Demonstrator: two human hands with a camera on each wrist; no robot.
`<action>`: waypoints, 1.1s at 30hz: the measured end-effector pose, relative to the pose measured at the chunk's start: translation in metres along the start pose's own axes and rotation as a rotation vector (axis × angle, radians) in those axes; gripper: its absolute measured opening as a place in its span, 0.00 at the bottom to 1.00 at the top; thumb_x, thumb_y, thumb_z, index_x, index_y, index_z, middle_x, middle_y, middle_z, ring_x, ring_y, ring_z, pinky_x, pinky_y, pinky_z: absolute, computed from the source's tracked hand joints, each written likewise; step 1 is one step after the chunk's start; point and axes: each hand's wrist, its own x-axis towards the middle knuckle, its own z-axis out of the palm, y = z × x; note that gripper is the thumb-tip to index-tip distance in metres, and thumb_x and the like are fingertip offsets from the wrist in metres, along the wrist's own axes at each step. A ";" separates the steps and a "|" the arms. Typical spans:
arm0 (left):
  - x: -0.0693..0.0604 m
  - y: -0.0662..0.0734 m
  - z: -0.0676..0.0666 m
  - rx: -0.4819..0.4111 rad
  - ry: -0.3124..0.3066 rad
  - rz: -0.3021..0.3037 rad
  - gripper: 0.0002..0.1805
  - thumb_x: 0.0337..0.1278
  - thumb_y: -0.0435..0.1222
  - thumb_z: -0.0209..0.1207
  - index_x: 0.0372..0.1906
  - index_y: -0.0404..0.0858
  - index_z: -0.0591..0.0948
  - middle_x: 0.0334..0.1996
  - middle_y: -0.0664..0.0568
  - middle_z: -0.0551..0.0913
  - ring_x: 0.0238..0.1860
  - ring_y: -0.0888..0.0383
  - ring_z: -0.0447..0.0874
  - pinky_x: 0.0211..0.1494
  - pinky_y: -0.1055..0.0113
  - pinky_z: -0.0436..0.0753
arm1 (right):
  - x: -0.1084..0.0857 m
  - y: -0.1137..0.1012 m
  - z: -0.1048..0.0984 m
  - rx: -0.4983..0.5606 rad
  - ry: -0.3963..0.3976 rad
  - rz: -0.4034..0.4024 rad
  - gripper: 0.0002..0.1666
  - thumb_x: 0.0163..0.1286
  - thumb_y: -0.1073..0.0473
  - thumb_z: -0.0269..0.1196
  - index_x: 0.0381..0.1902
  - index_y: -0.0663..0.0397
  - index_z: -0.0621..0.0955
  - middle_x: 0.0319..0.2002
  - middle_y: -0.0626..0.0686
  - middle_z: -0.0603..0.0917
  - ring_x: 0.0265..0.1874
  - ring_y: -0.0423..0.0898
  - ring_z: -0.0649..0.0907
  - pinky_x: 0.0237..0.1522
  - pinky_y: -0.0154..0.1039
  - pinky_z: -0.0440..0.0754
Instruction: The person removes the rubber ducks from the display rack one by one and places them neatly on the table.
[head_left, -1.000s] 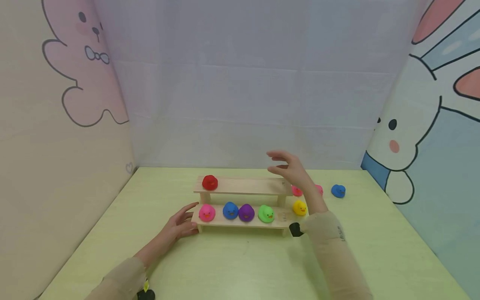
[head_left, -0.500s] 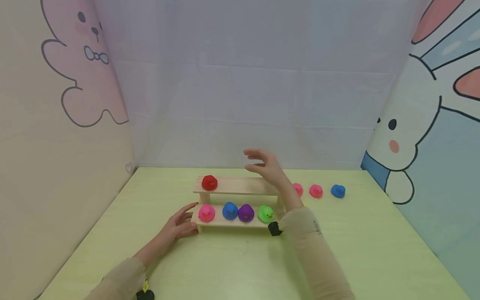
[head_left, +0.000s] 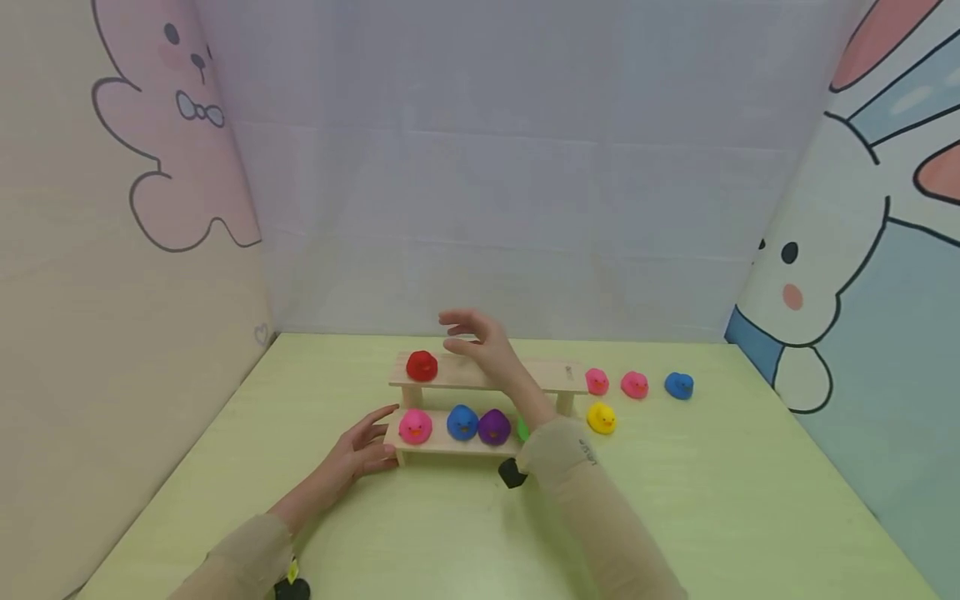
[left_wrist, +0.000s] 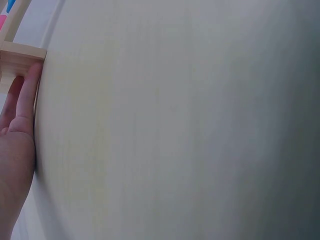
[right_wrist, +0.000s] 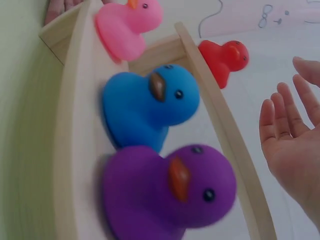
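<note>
Fingers of the right hand (head_left: 483, 346) bend loosely, holding nothing, above the upper tier of a wooden rack (head_left: 547, 375), near a red duck (head_left: 422, 366) but apart from it. The left hand (head_left: 351, 450) rests its nearly straight fingers against the lower tier's left end. Along that tier stand a pink duck (head_left: 415, 426), a blue duck (head_left: 462, 422) and a purple duck (head_left: 494, 427); a green shape (head_left: 522, 430) by the right sleeve (head_left: 592, 508) is probably another, mostly hidden. Right of the rack, the table (head_left: 420, 533) bears a yellow duck (head_left: 602, 418), two small pink ducks (head_left: 634, 384) and a second blue duck (head_left: 678, 386).
</note>
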 end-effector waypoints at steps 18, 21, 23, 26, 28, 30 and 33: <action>-0.001 0.001 -0.003 0.026 0.006 0.010 0.36 0.69 0.37 0.54 0.78 0.48 0.54 0.70 0.33 0.63 0.61 0.55 0.79 0.59 0.58 0.84 | 0.007 0.016 0.017 -0.080 -0.167 0.089 0.21 0.70 0.61 0.61 0.60 0.55 0.78 0.58 0.59 0.81 0.50 0.47 0.79 0.55 0.37 0.78; -0.002 0.002 -0.003 0.034 0.006 0.006 0.37 0.69 0.38 0.55 0.78 0.48 0.53 0.70 0.33 0.63 0.60 0.57 0.79 0.59 0.59 0.84 | 0.007 0.015 0.018 -0.092 -0.196 0.093 0.21 0.69 0.61 0.61 0.60 0.54 0.79 0.58 0.59 0.81 0.49 0.49 0.79 0.53 0.35 0.78; -0.002 0.002 -0.003 0.038 0.013 -0.006 0.37 0.69 0.38 0.55 0.78 0.49 0.54 0.69 0.35 0.65 0.59 0.59 0.80 0.59 0.59 0.84 | 0.006 0.015 0.018 -0.100 -0.212 0.099 0.22 0.69 0.60 0.62 0.60 0.54 0.79 0.58 0.58 0.81 0.49 0.49 0.79 0.52 0.34 0.78; -0.002 0.002 -0.002 0.046 0.014 -0.018 0.37 0.69 0.39 0.55 0.78 0.50 0.54 0.69 0.36 0.65 0.59 0.59 0.80 0.59 0.60 0.84 | 0.004 0.014 0.019 -0.102 -0.228 0.108 0.23 0.69 0.60 0.62 0.61 0.53 0.78 0.60 0.58 0.80 0.49 0.48 0.77 0.51 0.34 0.78; -0.002 0.002 -0.002 0.038 0.022 -0.028 0.37 0.69 0.38 0.56 0.77 0.51 0.55 0.69 0.38 0.66 0.59 0.59 0.80 0.58 0.60 0.84 | 0.003 0.014 0.018 -0.107 -0.235 0.113 0.23 0.69 0.61 0.62 0.62 0.52 0.78 0.61 0.58 0.80 0.49 0.47 0.77 0.50 0.33 0.79; -0.002 0.003 -0.001 0.035 0.023 -0.032 0.37 0.68 0.38 0.56 0.77 0.51 0.55 0.69 0.38 0.66 0.59 0.59 0.80 0.58 0.60 0.84 | 0.002 0.014 0.018 -0.115 -0.240 0.118 0.23 0.69 0.62 0.62 0.62 0.52 0.78 0.61 0.57 0.79 0.49 0.46 0.77 0.48 0.33 0.79; -0.001 0.003 0.001 0.032 0.016 -0.032 0.37 0.68 0.38 0.56 0.77 0.51 0.55 0.70 0.37 0.65 0.59 0.59 0.80 0.59 0.59 0.84 | 0.000 0.013 0.017 -0.133 -0.240 0.132 0.23 0.69 0.62 0.62 0.62 0.50 0.78 0.58 0.55 0.80 0.47 0.46 0.78 0.46 0.32 0.80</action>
